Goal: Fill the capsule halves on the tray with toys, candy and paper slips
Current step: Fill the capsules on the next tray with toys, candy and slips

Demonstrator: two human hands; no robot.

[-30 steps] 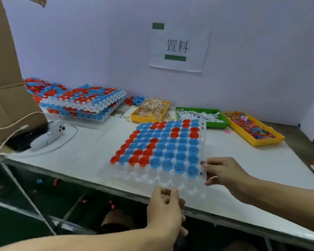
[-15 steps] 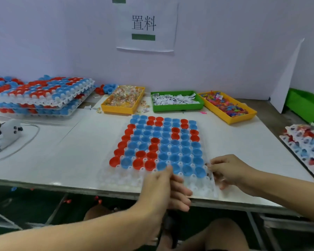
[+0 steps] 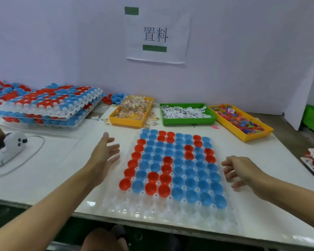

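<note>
From the head camera, the left hand (image 3: 105,154) reaches forward with fingers straight and spread, holding nothing, just left of the clear tray (image 3: 152,212) on the white surface (image 3: 49,171). The right hand (image 3: 239,173) hovers at the tray's right edge, fingers loosely curled and empty. Between the hands sit the red and blue capsule halves (image 3: 172,165) (open sides up). Beyond the hands lie the candy bin (image 3: 132,110), the paper-slip bin (image 3: 187,114) and the toy bin (image 3: 240,121).
</note>
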